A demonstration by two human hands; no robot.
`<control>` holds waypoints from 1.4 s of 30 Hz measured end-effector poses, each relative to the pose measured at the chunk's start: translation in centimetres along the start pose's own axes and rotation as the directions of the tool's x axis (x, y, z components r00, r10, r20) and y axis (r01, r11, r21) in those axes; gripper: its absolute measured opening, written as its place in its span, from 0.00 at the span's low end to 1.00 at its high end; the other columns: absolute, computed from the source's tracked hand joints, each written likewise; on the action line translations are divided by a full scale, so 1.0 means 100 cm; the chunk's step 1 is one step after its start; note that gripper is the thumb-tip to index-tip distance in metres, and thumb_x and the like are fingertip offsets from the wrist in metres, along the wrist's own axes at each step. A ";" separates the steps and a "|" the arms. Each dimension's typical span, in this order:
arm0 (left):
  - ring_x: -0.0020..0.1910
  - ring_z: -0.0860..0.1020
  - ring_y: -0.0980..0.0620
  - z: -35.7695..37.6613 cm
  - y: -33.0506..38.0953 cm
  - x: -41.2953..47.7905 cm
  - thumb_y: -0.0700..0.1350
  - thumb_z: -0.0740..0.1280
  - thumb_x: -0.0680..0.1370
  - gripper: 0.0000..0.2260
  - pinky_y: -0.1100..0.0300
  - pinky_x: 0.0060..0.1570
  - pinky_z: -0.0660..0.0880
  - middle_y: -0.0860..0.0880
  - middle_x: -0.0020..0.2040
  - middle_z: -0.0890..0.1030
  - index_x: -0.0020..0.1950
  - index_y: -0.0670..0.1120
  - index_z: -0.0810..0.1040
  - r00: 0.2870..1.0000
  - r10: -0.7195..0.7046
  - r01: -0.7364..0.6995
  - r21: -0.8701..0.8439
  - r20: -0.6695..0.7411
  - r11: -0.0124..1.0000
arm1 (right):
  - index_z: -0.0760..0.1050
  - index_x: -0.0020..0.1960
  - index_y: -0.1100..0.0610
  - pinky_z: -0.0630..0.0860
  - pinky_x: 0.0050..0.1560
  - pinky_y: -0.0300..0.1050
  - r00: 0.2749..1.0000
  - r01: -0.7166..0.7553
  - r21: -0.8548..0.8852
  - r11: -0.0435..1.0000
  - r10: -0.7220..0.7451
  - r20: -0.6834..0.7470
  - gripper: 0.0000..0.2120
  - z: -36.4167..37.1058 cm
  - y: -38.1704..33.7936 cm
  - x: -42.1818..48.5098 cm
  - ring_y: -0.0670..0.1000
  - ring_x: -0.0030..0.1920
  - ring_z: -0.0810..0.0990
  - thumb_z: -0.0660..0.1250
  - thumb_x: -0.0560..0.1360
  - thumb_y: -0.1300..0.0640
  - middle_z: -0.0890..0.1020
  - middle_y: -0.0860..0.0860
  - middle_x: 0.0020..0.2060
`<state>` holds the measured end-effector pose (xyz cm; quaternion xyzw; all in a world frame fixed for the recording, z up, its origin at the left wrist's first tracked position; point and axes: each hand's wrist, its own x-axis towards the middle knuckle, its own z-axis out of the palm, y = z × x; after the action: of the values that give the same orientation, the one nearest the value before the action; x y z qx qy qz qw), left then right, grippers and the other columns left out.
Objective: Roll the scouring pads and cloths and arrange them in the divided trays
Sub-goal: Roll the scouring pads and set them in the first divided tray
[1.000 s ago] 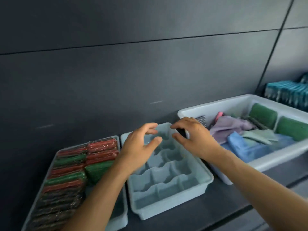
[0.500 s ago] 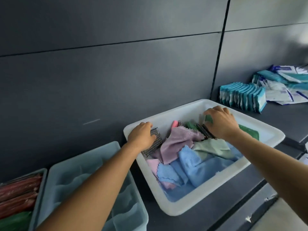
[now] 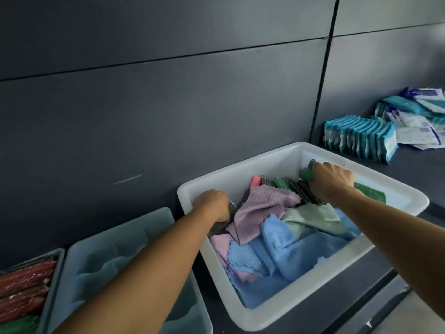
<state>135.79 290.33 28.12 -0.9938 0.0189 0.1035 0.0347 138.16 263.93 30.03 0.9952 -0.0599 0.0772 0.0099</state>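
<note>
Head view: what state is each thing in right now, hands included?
Left hand: grips a silver scouring pad at the bin's left end.
Right hand: grips a green scouring pad at the bin's far side.
White bin: holds loose, unrolled cloths and pads.
Middle divided tray: visible compartments empty.
Far-left tray: packed with red and green rolls.

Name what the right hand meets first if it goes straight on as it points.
Probably the far wall of the white tub, just beyond the green pad the right hand grips; depth unclear.
</note>
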 end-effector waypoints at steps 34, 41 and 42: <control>0.44 0.83 0.58 0.004 -0.192 -0.250 0.48 0.70 0.78 0.05 0.66 0.42 0.77 0.53 0.46 0.85 0.52 0.52 0.79 0.836 -0.368 -0.318 -0.906 -0.406 0.279 | 0.75 0.44 0.59 0.73 0.40 0.48 0.885 0.423 0.856 0.295 -0.337 -0.321 0.09 -0.094 -0.223 -0.183 0.52 0.35 0.74 0.72 0.73 0.55 0.80 0.54 0.36; 0.40 0.79 0.71 0.029 -0.282 -0.322 0.49 0.68 0.79 0.03 0.68 0.41 0.71 0.57 0.44 0.83 0.51 0.55 0.77 0.706 -0.600 -0.266 -0.926 -0.375 0.267 | 0.72 0.37 0.56 0.71 0.38 0.42 0.802 0.441 0.871 0.217 -0.531 -0.274 0.13 -0.094 -0.318 -0.244 0.51 0.32 0.69 0.73 0.72 0.51 0.74 0.50 0.31; 0.40 0.79 0.71 0.035 -0.290 -0.329 0.49 0.68 0.79 0.02 0.69 0.40 0.71 0.55 0.45 0.83 0.51 0.54 0.77 0.701 -0.604 -0.245 -0.924 -0.379 0.295 | 0.69 0.35 0.55 0.68 0.36 0.41 0.781 0.459 0.861 0.217 -0.560 -0.275 0.15 -0.093 -0.331 -0.252 0.49 0.32 0.66 0.73 0.72 0.51 0.71 0.49 0.30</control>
<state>104.19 320.47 33.42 -0.7729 -0.1583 -0.2826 -0.5457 115.99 299.98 34.99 0.8035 0.3197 0.0414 -0.5005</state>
